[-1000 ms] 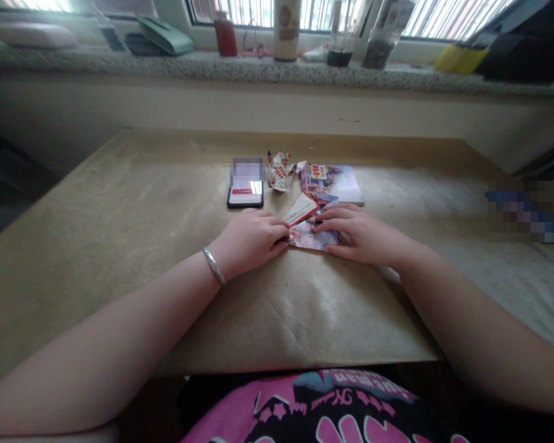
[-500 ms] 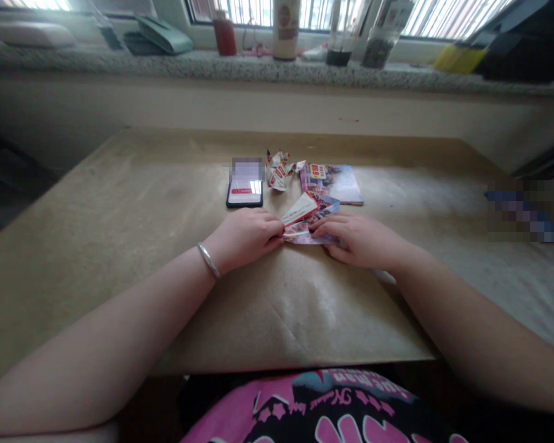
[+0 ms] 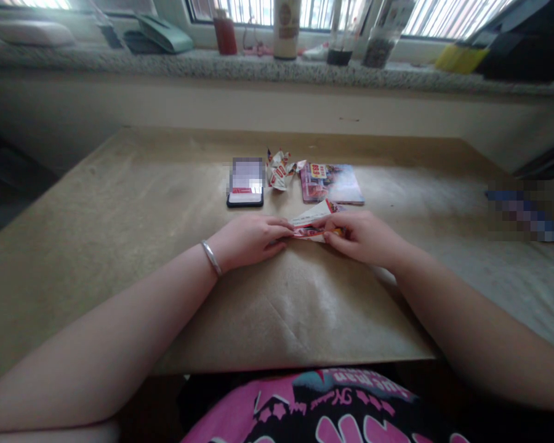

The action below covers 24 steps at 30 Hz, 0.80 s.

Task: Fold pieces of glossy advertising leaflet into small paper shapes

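A folded piece of printed paper (image 3: 310, 215), white with red edging and coloured print, lies on the table between my hands. My left hand (image 3: 258, 239), with a silver bangle at the wrist, presses its fingertips on the paper's left, pointed end. My right hand (image 3: 357, 237) pinches the right part of the paper between thumb and fingers, hiding some of it. Just beyond stand a folded paper shape (image 3: 279, 171) with red lettering and, to its right, a flat stack of printed sheets (image 3: 339, 184) with a yellow label.
A phone (image 3: 245, 197) with a partly blurred screen lies left of the paper shape. A blurred blue item (image 3: 526, 215) is at the table's right. Bottles, jars and a green case (image 3: 166, 35) line the stone windowsill (image 3: 240, 66) behind the table (image 3: 96, 246).
The right part of the paper has been folded over, so it looks narrower. My right fingers have closed into a pinch, and my left fingers have stretched along the pointed end.
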Each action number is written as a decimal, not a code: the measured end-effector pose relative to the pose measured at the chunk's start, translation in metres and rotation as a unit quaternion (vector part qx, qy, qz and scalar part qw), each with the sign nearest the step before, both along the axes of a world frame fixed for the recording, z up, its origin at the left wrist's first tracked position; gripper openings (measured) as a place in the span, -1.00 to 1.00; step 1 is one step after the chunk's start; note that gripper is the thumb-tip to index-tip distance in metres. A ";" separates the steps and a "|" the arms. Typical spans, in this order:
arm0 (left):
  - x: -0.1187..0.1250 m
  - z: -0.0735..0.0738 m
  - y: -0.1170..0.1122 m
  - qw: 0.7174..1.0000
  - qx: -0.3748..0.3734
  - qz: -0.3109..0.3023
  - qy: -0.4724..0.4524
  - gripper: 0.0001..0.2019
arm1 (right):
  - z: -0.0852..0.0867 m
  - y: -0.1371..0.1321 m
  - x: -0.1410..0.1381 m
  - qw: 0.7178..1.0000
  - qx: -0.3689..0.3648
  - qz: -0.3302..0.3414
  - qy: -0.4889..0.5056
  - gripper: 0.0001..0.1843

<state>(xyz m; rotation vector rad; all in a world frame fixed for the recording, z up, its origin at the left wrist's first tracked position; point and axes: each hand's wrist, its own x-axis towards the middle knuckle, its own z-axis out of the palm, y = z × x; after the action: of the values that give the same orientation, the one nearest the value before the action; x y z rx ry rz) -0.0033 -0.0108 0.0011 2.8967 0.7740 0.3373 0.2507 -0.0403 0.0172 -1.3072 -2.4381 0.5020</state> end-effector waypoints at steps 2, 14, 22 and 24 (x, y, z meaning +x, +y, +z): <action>0.001 -0.001 0.000 1.000 -0.011 -0.010 -0.014 -0.69 | 0.000 0.001 0.000 0.999 -0.026 -0.025 -0.012 -0.82; 0.005 -0.001 -0.001 0.999 0.040 0.015 -0.019 -0.74 | -0.018 0.016 -0.001 0.996 -0.012 -0.093 -0.011 -0.80; -0.001 -0.004 0.002 0.999 0.040 0.004 -0.023 -0.72 | -0.022 0.021 0.006 0.990 -0.060 -0.125 -0.022 -0.80; -0.002 -0.004 0.001 0.999 0.042 0.001 -0.021 -0.72 | -0.024 0.022 0.007 0.989 -0.070 -0.128 -0.014 -0.81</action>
<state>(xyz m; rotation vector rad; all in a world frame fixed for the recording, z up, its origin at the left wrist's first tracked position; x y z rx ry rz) -0.0054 -0.0094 -0.0029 2.9552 0.7732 0.4404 0.2581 -0.0179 -0.0063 -1.6659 -2.2446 0.5981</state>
